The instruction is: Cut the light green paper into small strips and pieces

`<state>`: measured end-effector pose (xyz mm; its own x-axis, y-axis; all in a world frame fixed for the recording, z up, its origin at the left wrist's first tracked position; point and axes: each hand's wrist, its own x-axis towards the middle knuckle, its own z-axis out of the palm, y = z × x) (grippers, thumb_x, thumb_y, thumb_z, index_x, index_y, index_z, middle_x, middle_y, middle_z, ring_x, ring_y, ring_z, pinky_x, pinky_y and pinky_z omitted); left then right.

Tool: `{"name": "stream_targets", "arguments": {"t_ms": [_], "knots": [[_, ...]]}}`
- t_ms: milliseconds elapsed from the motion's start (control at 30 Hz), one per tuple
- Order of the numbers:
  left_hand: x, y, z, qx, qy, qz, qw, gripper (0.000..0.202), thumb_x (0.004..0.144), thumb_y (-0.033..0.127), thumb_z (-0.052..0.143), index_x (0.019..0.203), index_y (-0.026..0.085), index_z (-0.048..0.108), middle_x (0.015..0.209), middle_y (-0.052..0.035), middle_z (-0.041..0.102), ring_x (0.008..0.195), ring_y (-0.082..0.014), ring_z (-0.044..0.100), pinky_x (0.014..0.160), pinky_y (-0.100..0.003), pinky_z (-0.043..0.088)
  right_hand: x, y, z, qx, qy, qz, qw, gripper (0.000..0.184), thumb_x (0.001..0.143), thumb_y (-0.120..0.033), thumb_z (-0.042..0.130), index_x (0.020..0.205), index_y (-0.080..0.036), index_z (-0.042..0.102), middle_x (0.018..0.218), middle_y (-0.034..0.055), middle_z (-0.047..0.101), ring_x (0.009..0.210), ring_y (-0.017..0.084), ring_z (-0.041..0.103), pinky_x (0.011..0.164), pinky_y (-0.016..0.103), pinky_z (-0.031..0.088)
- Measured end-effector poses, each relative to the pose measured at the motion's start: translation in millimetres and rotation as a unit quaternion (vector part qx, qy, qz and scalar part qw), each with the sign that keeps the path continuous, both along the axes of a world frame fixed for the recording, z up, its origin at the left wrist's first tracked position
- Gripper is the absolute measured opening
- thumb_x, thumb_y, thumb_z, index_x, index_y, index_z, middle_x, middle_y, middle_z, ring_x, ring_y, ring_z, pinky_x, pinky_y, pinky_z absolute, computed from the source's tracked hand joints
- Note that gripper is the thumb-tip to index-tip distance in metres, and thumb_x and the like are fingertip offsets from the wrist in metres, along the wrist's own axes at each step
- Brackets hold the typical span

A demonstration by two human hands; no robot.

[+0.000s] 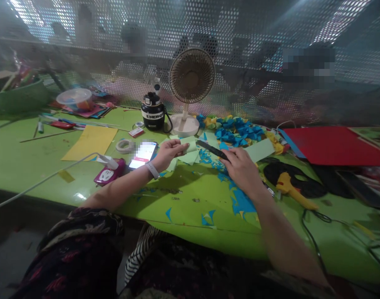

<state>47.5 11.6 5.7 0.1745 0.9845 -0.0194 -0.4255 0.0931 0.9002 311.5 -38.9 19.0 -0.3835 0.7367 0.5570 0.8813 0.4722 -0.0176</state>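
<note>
Above the middle of the table, my left hand [171,153] pinches a piece of pale green paper [190,143] between thumb and fingers. My right hand [243,168] is closed around a long, slim black tool [213,149], whose exact kind I cannot make out. Its far tip points left, close to the green paper. Beneath both hands lie more pale green sheets, among them a strip [261,150] to the right. Small blue paper scraps [205,157] are scattered below the tool, and a larger blue offcut [242,201] lies under my right wrist.
A small fan [192,75] and a black bottle [153,114] stand behind. Folded blue and yellow paper pieces [236,132] are heaped at the back. A phone [143,155] and purple power adapter [109,172] lie left, a yellow glue gun [294,193] and red sheet [339,145] right.
</note>
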Motion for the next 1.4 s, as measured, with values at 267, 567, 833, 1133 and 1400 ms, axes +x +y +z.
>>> {"name": "stream_targets", "arguments": {"t_ms": [267, 567, 833, 1133, 1400], "knots": [[-1.3, 2.6, 0.3, 0.006, -0.005, 0.010, 1.000, 0.042, 0.053, 0.035, 0.093, 0.073, 0.014, 0.062, 0.072, 0.0004, 0.068, 0.065, -0.0073, 0.062, 0.071, -0.024, 0.052, 1.3, -2.8, 5.1, 0.002, -0.010, 0.004, 1.000, 0.036, 0.098, -0.030, 0.048, 0.129, -0.020, 0.062, 0.104, 0.0143, 0.058, 0.102, 0.031, 0.057, 0.092, 0.048, 0.050], [-2.5, 3.6, -0.9, 0.008, 0.002, 0.006, 1.000, 0.041, 0.055, 0.036, 0.093, 0.074, 0.014, 0.062, 0.072, -0.0001, 0.068, 0.065, -0.0074, 0.062, 0.072, -0.024, 0.053, 0.2, -3.4, 6.2, 0.003, -0.027, 0.007, 1.000, 0.036, 0.098, -0.030, 0.048, 0.128, -0.017, 0.063, 0.103, 0.0147, 0.058, 0.101, 0.031, 0.056, 0.090, 0.046, 0.051], [-4.2, 3.3, -2.7, 0.000, 0.025, -0.022, 0.999, 0.037, 0.058, 0.033, 0.091, 0.073, 0.014, 0.063, 0.061, 0.0036, 0.058, 0.055, -0.0059, 0.053, 0.073, -0.029, 0.056, -1.2, -3.0, 4.0, 0.000, -0.050, 0.008, 0.999, 0.035, 0.097, -0.027, 0.049, 0.127, -0.016, 0.064, 0.106, 0.0166, 0.059, 0.104, 0.032, 0.054, 0.089, 0.047, 0.050], [-0.5, 0.4, -3.2, -0.016, 0.035, -0.035, 0.999, 0.042, 0.056, 0.032, 0.093, 0.079, 0.014, 0.062, 0.071, -0.0008, 0.068, 0.061, -0.0086, 0.060, 0.073, -0.030, 0.057, -3.7, -3.0, 1.7, -0.001, -0.078, 0.011, 0.997, 0.035, 0.098, -0.026, 0.047, 0.124, -0.014, 0.065, 0.106, 0.0178, 0.060, 0.103, 0.033, 0.054, 0.088, 0.047, 0.049], [4.3, -3.0, -4.5, -0.019, 0.028, -0.042, 0.999, 0.048, 0.051, 0.032, 0.094, 0.078, 0.014, 0.059, 0.070, -0.0016, 0.071, 0.060, -0.0094, 0.062, 0.068, -0.028, 0.056, -8.8, -4.4, -1.1, -0.016, -0.082, 0.029, 0.996, 0.034, 0.098, -0.022, 0.045, 0.125, -0.015, 0.064, 0.104, 0.0159, 0.059, 0.098, 0.030, 0.054, 0.087, 0.044, 0.047]]}}
